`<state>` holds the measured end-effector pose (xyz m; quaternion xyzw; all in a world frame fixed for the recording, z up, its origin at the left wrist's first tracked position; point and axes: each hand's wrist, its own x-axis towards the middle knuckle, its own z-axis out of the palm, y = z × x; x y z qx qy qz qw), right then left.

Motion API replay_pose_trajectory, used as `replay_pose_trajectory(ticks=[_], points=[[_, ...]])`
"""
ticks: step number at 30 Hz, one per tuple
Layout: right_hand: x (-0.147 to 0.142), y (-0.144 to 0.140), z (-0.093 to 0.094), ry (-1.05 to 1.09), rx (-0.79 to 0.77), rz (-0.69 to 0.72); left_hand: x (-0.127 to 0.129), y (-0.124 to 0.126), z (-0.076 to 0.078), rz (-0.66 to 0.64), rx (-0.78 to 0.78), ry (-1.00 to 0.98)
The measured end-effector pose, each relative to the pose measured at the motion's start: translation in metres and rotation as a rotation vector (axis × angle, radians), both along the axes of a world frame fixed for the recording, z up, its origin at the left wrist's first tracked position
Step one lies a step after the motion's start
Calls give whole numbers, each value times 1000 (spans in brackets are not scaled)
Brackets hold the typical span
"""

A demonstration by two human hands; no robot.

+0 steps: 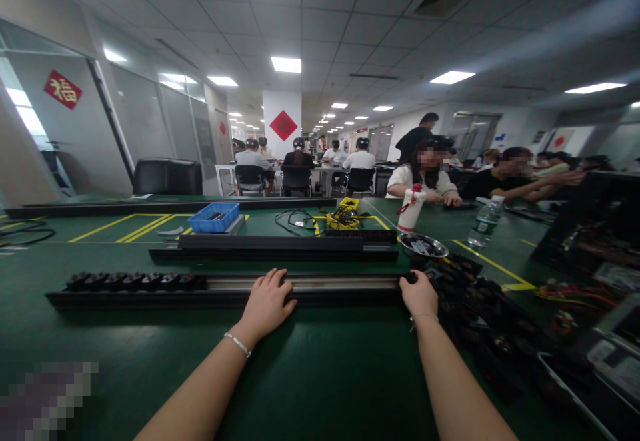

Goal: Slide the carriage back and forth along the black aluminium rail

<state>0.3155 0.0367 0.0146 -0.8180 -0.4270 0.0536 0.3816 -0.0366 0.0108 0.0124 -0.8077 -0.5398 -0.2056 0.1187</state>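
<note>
Table: a green-covered worktable (150, 361) with yellow marking lines carries everything below.
Near rail: a long black rail (225, 290) lies crosswise on the table just in front of the person; it is the landmark for the rest.
Second rail: another black rail (273, 248) lies parallel, just behind the near rail.
Parts pile: a heap of small black parts (480, 308) spreads from the near rail's right end toward the table edge.
Blue tray: a blue bin (215, 217) sits well behind the near rail, left of centre.
Seated parts: a row of black pieces (130, 280) fills the near rail's left stretch.
Left hand: the left hand (266, 302) lies flat on the near rail's middle, fingers slightly apart, gripping nothing.
Right hand: the right hand (419, 293) is at the near rail's right end, fingers curled together; whether they pinch a part I cannot tell.
Steel bowl: a metal dish (424, 246) stands behind that right end.
</note>
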Motion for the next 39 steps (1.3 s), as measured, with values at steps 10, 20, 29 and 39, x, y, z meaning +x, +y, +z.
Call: replay_pose_trajectory(ticks=[10,20,29,39], points=[[8,1,-2,18,1,-65,0,0,0,13,8,28],[11,0,-1,35,9,-81,0,0,0,1,5,8],[14,-3,-3,38,89,-93,1,-1,2,2,1,-12],[24,-7,-1,61,273,-206,1,-1,2,7,-4,-11]])
